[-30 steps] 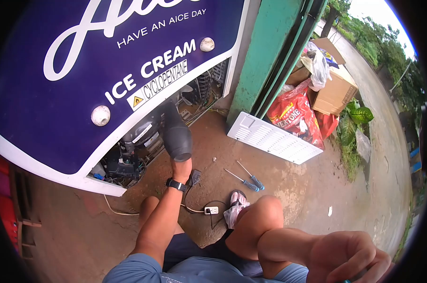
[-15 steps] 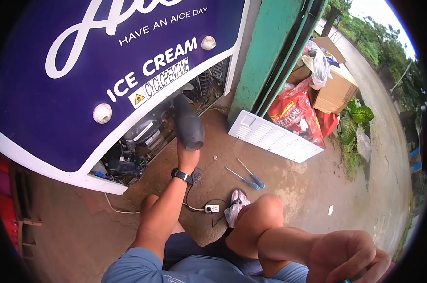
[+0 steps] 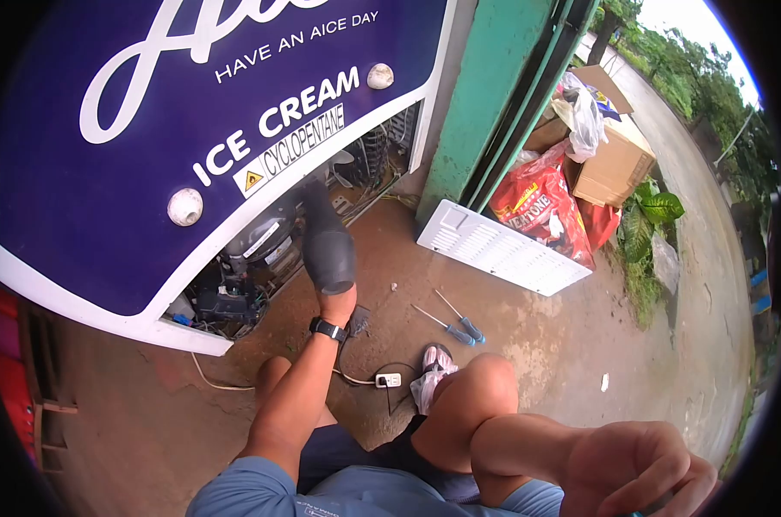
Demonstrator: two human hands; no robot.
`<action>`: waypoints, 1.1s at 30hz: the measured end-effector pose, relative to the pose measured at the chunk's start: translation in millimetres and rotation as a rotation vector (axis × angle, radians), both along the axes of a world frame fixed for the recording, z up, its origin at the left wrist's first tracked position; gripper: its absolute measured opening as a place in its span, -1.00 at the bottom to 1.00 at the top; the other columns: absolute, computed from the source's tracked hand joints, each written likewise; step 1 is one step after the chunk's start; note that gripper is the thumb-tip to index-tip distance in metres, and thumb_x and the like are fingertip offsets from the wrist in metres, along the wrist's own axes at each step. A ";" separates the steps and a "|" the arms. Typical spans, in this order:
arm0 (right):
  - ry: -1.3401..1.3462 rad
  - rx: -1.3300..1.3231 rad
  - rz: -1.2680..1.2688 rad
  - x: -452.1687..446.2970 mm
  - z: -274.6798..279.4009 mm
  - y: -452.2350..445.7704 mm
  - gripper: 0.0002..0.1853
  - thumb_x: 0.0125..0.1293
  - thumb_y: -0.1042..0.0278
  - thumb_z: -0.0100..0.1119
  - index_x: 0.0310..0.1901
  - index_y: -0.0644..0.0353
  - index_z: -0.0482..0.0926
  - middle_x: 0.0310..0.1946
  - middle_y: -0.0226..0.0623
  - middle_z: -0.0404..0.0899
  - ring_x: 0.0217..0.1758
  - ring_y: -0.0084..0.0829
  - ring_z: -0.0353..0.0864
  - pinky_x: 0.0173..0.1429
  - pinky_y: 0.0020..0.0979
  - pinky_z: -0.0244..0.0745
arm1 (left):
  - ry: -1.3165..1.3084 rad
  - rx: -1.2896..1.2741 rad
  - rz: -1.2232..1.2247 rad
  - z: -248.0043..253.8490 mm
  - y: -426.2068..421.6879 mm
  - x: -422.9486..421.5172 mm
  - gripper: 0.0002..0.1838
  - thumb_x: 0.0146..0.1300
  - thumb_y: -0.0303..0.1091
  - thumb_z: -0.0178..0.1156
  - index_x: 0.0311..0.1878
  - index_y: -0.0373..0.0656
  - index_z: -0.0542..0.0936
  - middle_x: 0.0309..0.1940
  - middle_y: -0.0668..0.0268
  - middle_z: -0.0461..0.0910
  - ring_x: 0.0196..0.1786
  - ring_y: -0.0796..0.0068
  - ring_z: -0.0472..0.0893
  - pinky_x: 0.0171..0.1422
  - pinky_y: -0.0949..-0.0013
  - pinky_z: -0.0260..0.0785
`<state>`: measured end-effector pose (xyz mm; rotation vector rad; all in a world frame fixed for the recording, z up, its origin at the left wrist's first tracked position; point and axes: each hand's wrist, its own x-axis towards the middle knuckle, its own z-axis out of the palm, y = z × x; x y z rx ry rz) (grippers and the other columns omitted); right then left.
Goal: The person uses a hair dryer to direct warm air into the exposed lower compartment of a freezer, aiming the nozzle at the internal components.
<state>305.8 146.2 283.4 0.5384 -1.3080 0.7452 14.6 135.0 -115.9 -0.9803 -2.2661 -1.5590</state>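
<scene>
My left hand (image 3: 337,305) is behind the wide end of a black blower-like tool (image 3: 329,252), its fingers mostly hidden by it. The tool's narrow end points into the open lower compartment of a purple ice cream freezer (image 3: 149,224), beside a black compressor (image 3: 257,234). A cord hangs below the hand. At the lower right, my right hand (image 3: 645,470) rests out over my knee with its fingers curled; a small bit of something teal shows at the frame's bottom edge beneath them.
Two screwdrivers (image 3: 455,326) lie on the ground near my foot. A white vented panel (image 3: 504,250) leans by a red bag (image 3: 541,207) and a cardboard box (image 3: 613,164). A power socket (image 3: 389,380) with cords sits by my foot. A green post (image 3: 485,95) stands beside the freezer.
The black tool and my left hand swung right and up, then back left and slightly down. My right hand has hardly moved.
</scene>
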 end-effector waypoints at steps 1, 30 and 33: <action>0.007 0.004 0.014 -0.3 -0.3 0.4 -0.81 0.32 0.53 0.24 -0.06 0.21 0.51 -0.06 -0.56 0.54 -0.18 -0.66 0.58 -0.38 -0.58 0.45 | -0.005 -0.003 -0.003 0.7 1.5 0.5 -0.62 0.43 -0.37 0.19 0.25 -0.29 0.50 0.24 0.15 0.55 0.27 0.23 0.50 0.40 0.20 0.29; 0.036 -0.007 0.068 -10.6 0.7 3.6 -0.81 0.31 0.52 0.26 -0.07 0.21 0.51 -0.08 -0.56 0.54 -0.20 -0.65 0.57 -0.38 -0.57 0.45 | -0.207 0.030 -0.117 46.8 6.0 17.7 -0.69 0.38 -0.46 0.12 0.14 -0.33 0.55 0.13 0.04 0.61 0.17 0.10 0.58 0.27 0.16 0.39; 0.022 -0.001 0.061 -10.2 0.0 3.2 -0.81 0.31 0.52 0.26 -0.07 0.21 0.51 -0.08 -0.57 0.54 -0.19 -0.65 0.57 -0.38 -0.57 0.45 | -0.153 0.055 -0.182 51.4 6.2 21.8 -0.70 0.37 -0.47 0.14 0.14 -0.31 0.55 0.12 0.06 0.61 0.13 0.13 0.60 0.22 0.18 0.43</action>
